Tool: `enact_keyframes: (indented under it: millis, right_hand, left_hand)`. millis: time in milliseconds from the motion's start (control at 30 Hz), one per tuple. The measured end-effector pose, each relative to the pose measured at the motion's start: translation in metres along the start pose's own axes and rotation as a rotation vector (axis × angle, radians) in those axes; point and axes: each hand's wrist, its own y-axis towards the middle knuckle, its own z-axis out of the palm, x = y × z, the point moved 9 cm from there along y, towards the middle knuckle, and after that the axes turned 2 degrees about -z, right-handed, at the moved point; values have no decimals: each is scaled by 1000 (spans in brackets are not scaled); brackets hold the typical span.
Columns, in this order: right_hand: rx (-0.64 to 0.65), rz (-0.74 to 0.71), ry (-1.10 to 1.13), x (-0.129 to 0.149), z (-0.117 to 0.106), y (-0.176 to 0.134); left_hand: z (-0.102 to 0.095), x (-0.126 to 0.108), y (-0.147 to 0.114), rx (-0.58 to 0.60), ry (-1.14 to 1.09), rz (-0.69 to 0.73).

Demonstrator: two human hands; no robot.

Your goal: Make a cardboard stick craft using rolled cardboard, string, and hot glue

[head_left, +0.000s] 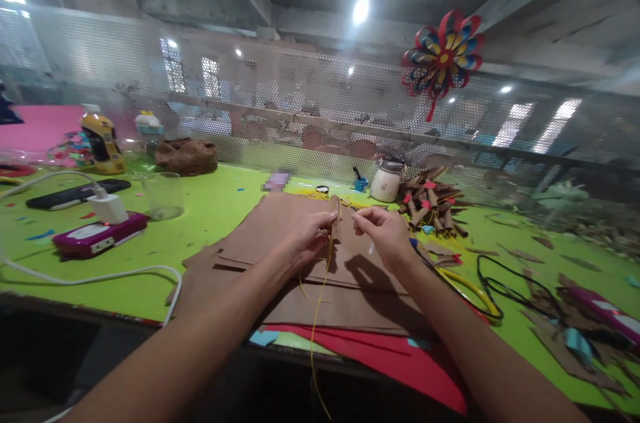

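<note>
Forearms (220, 306) converge, left hand (313, 236) pinching a brown roll (337, 226).

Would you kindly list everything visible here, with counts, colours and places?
Paper roll: one, brown, centre
Thread: count unclear, yellow, hanging below roll
Paper sheets: several, brown, centre
Bottom sheet: one, red, front edge
Jar: one, whitish, at back
Roll heap: one, brown, right of jar
Small pot: one, blue, left of jar
Bottle: one, yellow, far left
Bundle: one, brown, back left
Cup: one, clear, left
Slab: one, black, left
Devices: two, purple, left and far right
Plug: one, white, on left device
Scraps: many, multicoloured, scattered
Ornament: one, multicoloured, upper right
Perforated screen: one, grey, background
Table: one, green, beneath
Left hand: one, holding roll
Right hand: one, right of roll
</note>
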Motion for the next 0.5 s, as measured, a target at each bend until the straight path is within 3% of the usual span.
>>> enact_keyframes:
  millis: [300, 500]
  right_hand:
    - [46, 3, -387, -21, 11, -2]
    - [149, 79, -369, -36, 19, -3]
  left_hand:
    - [7, -3, -2, 38, 104, 83]
    - [4, 0, -2, 13, 111, 71]
